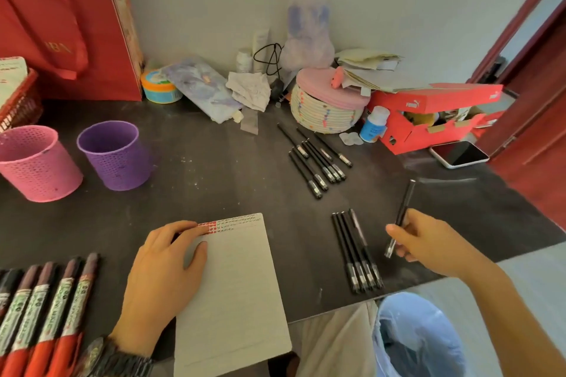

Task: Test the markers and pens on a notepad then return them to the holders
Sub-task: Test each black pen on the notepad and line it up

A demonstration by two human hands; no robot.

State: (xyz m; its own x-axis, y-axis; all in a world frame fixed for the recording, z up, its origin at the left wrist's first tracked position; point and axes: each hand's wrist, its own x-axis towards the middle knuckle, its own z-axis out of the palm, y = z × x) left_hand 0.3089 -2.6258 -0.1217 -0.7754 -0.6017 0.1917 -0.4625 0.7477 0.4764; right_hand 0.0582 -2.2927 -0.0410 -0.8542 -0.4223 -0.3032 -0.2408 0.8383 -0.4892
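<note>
Pen in hand (403,208): black barrel, held off the table at the near right, tilted with its pale lower end toward the person; whether a cap is on cannot be told
Right hand (428,242): fingers and thumb closed round the lower barrel of that pen, just right of the near row
Left hand (162,278): fingers spread flat on the notepad's far left corner, pinning it; holds nothing
Notepad (235,300): near centre of the dark table (214,180); grey page mostly bare, with a band of small red and dark test marks along its far edge
Near row of pens (356,251): four black pens side by side, between notepad and right hand
Far group of pens (315,159): about seven more, lying loose, far centre-right
Markers (46,309): red-bodied, dark-capped, in a row at the near left corner
Holders: pink holder (36,165) and purple holder (118,159), upright at the far left, well apart from the right hand; nothing shows above their rims
Step in hand (judged): bringing this pen across to the page for its test stroke
Method advised: carry it left over the near row without nudging it; uncap if needed; press the left palm down so the page does not slide; set the tip on bare paper just below the band and make one short, light stroke
Risk: wrist or forearm sweeping the near row toward the table edge and the bin (419,343) below
</note>
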